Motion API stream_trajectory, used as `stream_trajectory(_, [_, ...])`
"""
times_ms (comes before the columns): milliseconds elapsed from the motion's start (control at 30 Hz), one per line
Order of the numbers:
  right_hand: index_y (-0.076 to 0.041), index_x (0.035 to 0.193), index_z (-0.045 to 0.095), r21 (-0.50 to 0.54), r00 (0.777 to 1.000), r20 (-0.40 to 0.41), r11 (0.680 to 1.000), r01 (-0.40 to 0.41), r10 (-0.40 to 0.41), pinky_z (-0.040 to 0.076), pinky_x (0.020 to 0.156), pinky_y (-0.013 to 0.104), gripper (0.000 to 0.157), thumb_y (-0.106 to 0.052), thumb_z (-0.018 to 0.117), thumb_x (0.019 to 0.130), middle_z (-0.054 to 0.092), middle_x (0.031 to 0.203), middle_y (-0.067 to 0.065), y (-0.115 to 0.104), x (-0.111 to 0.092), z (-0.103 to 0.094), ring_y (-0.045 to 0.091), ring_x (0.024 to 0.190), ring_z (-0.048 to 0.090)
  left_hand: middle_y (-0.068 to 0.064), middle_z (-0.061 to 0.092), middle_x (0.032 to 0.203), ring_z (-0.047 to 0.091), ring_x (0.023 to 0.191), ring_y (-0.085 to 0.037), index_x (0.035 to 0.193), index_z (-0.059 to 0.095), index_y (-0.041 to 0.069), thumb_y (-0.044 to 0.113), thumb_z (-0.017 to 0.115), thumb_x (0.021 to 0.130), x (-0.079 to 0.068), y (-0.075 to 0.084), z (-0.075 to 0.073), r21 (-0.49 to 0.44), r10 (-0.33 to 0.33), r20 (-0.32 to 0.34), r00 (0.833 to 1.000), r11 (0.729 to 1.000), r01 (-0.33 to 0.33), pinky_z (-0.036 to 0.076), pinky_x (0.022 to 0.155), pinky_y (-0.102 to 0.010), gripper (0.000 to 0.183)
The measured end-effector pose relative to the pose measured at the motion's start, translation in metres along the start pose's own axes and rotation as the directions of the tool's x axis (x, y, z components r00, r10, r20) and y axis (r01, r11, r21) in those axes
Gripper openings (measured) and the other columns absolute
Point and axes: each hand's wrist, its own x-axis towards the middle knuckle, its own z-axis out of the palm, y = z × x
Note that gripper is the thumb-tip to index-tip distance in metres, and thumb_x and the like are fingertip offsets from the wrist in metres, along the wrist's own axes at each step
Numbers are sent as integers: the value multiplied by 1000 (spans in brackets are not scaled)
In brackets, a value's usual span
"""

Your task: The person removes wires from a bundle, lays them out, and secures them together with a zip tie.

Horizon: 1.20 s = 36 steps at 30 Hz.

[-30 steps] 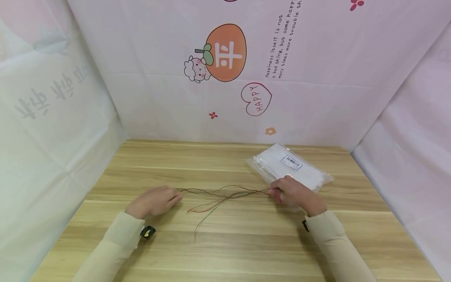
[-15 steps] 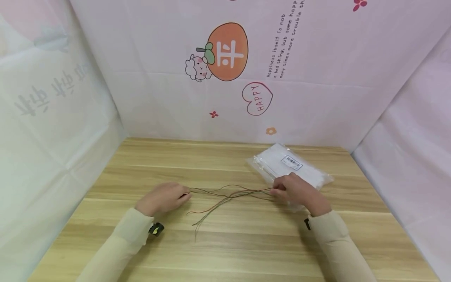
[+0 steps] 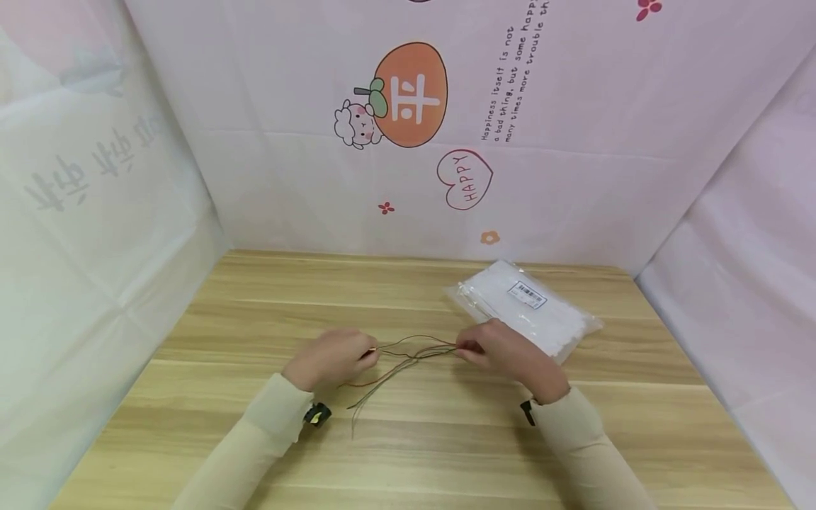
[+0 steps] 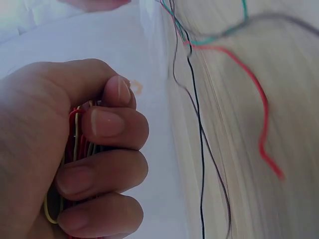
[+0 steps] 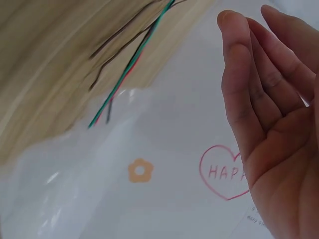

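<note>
Loose thin electrical wires (image 3: 417, 356) in red, green, black and brown lie across one another on the wooden table between the two hands. The left hand (image 3: 338, 358) is at their left end. In the left wrist view its fingers curl round a bundle of wires (image 4: 77, 134) in red, yellow and other colours. A loose red wire (image 4: 265, 109) bends away to the right of that hand. At the wires' right end is the right hand (image 3: 506, 354). In the right wrist view its thumb stands apart from its long fingers, nothing between them, and a green wire (image 5: 124, 72) lies beyond.
A clear plastic bag of white contents (image 3: 491, 287) with a barcode label lies behind the right hand. The wooden table (image 3: 446, 453) ends at a printed white cloth (image 3: 287, 191) at the back, with more cloth at both sides.
The left hand has moved right along the wires, toward the middle. The right hand has shifted left, so the two hands are closer together. The wires' lower left ends have shifted a little.
</note>
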Motion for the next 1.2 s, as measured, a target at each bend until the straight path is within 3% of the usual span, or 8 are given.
stream_trajectory(167, [-6, 95, 78, -37, 995, -38, 996, 85, -87, 54, 66, 19, 7, -10, 74, 99, 75, 84, -3, -20, 16, 5, -4, 70, 58, 10, 35, 61, 33, 55, -4, 67, 43, 21, 15, 50, 106, 10, 12, 4, -16, 38, -11, 999, 999, -38, 30, 55, -22, 40])
stream_trajectory(433, [-10, 93, 80, -110, 977, -86, 976, 188, -197, 53, 66, 15, 5, -12, 77, 97, 78, 85, -3, -43, 36, 16, -2, 70, 63, 10, 36, 62, 35, 55, -4, 69, 49, 20, 16, 53, 105, 22, 29, 9, -27, 77, -4, 997, 997, -77, 33, 56, -21, 36])
stream_trajectory(633, [-10, 98, 81, -147, 969, -96, 966, 214, -229, 57, 71, 18, 5, -11, 76, 97, 79, 90, -2, -53, 40, 19, 3, 77, 70, 11, 35, 61, 33, 54, -2, 73, 53, 18, 15, 54, 105, 27, 37, 12, -54, 96, -8, 995, 994, -96, 30, 54, -20, 32])
stream_trajectory(833, [-12, 88, 76, -135, 968, -99, 967, 216, -230, 50, 64, 14, 11, -4, 73, 95, 72, 79, -6, -52, 40, 23, -2, 68, 56, 12, 32, 58, 29, 52, -2, 66, 41, 21, 13, 53, 104, 32, 42, 12, -62, 99, -12, 995, 993, -100, 27, 52, -19, 41])
stream_trajectory(1033, [-16, 74, 65, -73, 960, -136, 969, 237, -245, 35, 55, 11, 19, -1, 70, 84, 53, 64, -10, -47, 40, 25, -6, 61, 40, 12, 32, 58, 28, 52, -2, 67, 41, 21, 13, 53, 105, 32, 42, 11, -79, 110, -4, 994, 991, -110, 27, 53, -19, 40])
stream_trajectory(1200, [-14, 73, 67, -45, 955, -169, 970, 241, -245, 36, 54, 11, 16, 0, 70, 79, 55, 63, -9, -38, 38, 26, -5, 59, 42, 11, 33, 59, 29, 53, -4, 69, 44, 20, 16, 53, 107, 29, 43, 9, -32, 96, 21, 995, 995, -95, 27, 53, -20, 39])
